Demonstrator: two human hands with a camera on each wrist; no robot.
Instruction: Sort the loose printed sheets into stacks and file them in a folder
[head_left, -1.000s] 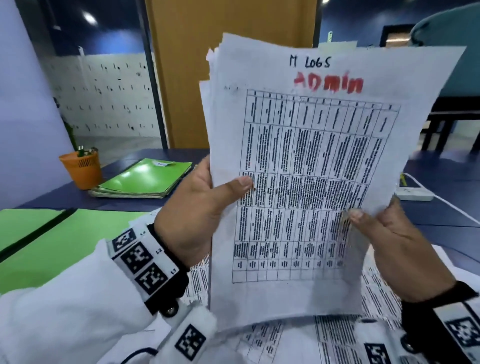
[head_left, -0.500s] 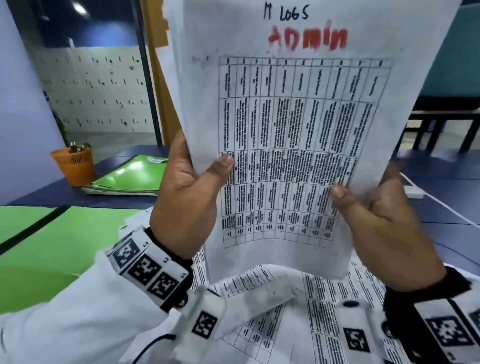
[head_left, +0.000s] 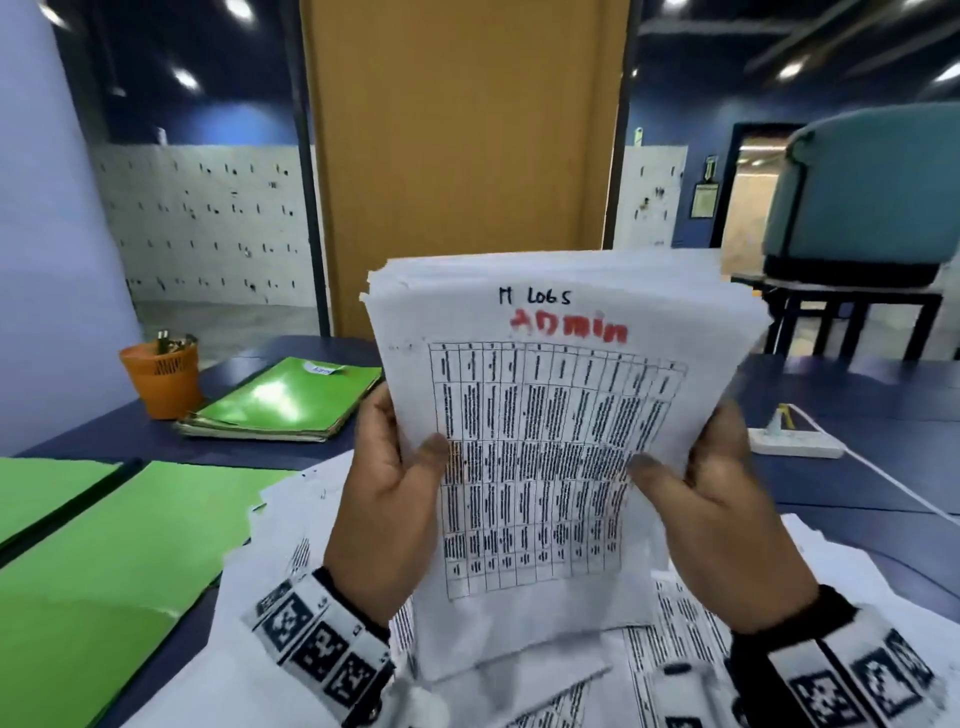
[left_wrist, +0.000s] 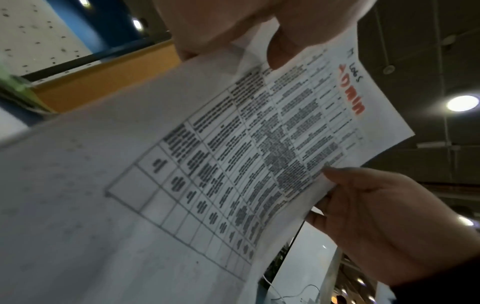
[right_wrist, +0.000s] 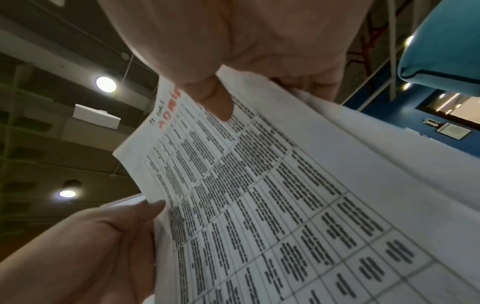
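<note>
A thick stack of printed sheets (head_left: 550, 415) stands upright in front of me. Its top page carries a table, "M LOGS" in black and "ADMIN" in red. My left hand (head_left: 410, 457) grips the stack's left edge, with the thumb on the front page. My right hand (head_left: 670, 478) grips the right edge the same way. The stack's lower edge hangs just above loose printed sheets (head_left: 675, 649) spread on the table. An open green folder (head_left: 104, 545) lies to the left. The left wrist view shows the top page (left_wrist: 233, 164) and the right wrist view shows that page (right_wrist: 285, 205), each with both thumbs on it.
A pile of shut green folders (head_left: 280, 400) and an orange pen cup (head_left: 161, 379) sit at the back left of the dark blue table (head_left: 857, 415). A white power strip (head_left: 795, 444) with its cable lies at the right. A teal chair (head_left: 872, 197) stands on a table behind.
The stack has come down from close to my face and now sits lower and farther away. Both hands keep their grip on its side edges.
</note>
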